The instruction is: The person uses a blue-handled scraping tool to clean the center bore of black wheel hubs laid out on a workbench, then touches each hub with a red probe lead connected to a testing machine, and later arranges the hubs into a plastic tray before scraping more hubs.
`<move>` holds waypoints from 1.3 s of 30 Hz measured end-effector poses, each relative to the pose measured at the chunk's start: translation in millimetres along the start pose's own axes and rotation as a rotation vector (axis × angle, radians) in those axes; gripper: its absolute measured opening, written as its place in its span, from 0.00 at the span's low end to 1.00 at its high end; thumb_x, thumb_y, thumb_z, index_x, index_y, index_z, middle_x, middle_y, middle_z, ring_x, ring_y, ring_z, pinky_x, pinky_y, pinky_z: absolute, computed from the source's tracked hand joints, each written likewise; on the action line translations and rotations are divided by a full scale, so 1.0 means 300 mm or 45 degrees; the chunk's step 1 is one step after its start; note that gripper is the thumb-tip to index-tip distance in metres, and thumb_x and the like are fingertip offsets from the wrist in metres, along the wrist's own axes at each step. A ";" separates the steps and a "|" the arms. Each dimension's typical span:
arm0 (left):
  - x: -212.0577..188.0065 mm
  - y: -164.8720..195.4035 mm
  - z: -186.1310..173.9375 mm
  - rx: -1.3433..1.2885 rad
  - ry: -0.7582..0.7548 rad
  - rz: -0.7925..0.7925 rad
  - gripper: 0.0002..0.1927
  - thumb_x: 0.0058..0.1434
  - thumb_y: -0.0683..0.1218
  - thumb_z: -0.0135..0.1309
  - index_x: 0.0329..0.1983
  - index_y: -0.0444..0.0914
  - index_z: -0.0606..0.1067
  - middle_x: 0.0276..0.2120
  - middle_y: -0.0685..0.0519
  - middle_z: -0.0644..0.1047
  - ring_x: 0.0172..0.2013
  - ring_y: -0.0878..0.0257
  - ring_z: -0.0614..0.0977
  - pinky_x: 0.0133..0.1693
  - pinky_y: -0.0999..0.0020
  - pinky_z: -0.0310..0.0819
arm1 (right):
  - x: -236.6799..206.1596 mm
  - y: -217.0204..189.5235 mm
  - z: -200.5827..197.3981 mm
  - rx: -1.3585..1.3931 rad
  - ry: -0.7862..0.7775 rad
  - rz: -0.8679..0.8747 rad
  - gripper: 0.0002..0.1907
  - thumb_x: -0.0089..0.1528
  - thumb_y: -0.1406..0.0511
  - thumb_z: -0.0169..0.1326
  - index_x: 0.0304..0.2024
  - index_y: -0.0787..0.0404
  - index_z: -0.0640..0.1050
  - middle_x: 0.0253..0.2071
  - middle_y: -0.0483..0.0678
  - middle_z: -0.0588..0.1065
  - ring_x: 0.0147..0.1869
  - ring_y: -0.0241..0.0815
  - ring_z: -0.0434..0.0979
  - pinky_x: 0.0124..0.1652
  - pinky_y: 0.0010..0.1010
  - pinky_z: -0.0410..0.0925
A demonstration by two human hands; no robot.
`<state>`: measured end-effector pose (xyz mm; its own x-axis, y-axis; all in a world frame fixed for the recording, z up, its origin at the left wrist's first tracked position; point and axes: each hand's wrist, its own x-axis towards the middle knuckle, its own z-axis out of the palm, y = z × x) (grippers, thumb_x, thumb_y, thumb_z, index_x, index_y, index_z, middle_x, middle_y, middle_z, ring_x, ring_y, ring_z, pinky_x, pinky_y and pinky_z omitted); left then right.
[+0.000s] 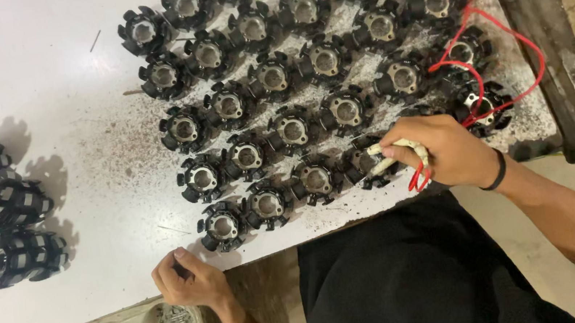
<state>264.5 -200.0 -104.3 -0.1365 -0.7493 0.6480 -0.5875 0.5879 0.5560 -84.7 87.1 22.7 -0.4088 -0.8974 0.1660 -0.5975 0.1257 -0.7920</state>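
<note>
The right hand was closed around a pale stick-like tool with a loop of red wire hanging under the fingers, its tip set on a black stator core in the front row, at about 4 o'clock of the table. That core looked like stacked steel – judged heavy for its size, rigid, not fragile, toothed around the rim with a round metal hub in the middle. Best grip would be across the outer teeth or by the hub; the edges could be sharp and gritty with the dark debris around.

More cores sat in slanted rows, near-touching, from 12 to 4 o'clock. A separate cluster of cores on their sides lay at 9 o'clock. Red wire also looped over cores at 2 o'clock.

Right wrist was bent down, forearm coming in from 4 o'clock, black wristband on it. The left hand was loosely curled – holding nothing, resting on the table edge at 6 o'clock, just beside the nearest core.
</note>
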 end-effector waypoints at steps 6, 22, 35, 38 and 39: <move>0.001 0.018 0.002 -0.029 -0.026 -0.062 0.12 0.74 0.44 0.55 0.37 0.30 0.77 0.35 0.48 0.75 0.28 0.64 0.74 0.26 0.70 0.62 | 0.053 -0.024 -0.053 -0.046 -0.161 -0.010 0.08 0.62 0.66 0.59 0.42 0.63 0.78 0.34 0.50 0.79 0.33 0.46 0.80 0.32 0.34 0.70; 0.029 0.091 -0.001 -0.076 -0.030 -0.170 0.06 0.69 0.40 0.56 0.38 0.30 0.76 0.35 0.48 0.75 0.26 0.63 0.72 0.26 0.69 0.61 | 0.259 0.078 -0.083 -0.158 0.036 -0.205 0.08 0.65 0.66 0.58 0.43 0.64 0.77 0.38 0.52 0.80 0.38 0.46 0.82 0.35 0.34 0.72; 0.018 0.075 -0.004 -0.031 -0.056 -0.173 0.08 0.70 0.40 0.55 0.37 0.29 0.77 0.36 0.49 0.75 0.25 0.67 0.72 0.23 0.72 0.61 | 0.456 0.230 -0.087 -0.133 0.195 -0.068 0.07 0.68 0.65 0.60 0.44 0.64 0.79 0.31 0.49 0.79 0.32 0.35 0.76 0.32 0.28 0.66; 0.017 0.079 -0.002 -0.061 -0.049 -0.173 0.07 0.70 0.40 0.55 0.38 0.29 0.77 0.37 0.49 0.75 0.25 0.68 0.73 0.23 0.73 0.62 | 0.468 0.239 -0.113 -0.143 0.144 -0.166 0.09 0.67 0.64 0.59 0.45 0.63 0.79 0.35 0.49 0.80 0.37 0.34 0.80 0.36 0.26 0.69; 0.016 0.079 -0.002 -0.065 -0.049 -0.172 0.07 0.70 0.40 0.55 0.37 0.29 0.77 0.37 0.49 0.76 0.25 0.68 0.73 0.23 0.73 0.62 | 0.481 0.242 -0.131 -0.162 0.133 -0.138 0.08 0.68 0.64 0.59 0.45 0.63 0.79 0.34 0.49 0.80 0.35 0.35 0.79 0.35 0.27 0.69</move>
<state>250.5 -189.6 -87.7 -0.0900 -0.8332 0.5456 -0.5615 0.4949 0.6631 -214.0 -16.6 12.2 -0.4030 -0.8606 0.3115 -0.7217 0.0895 -0.6865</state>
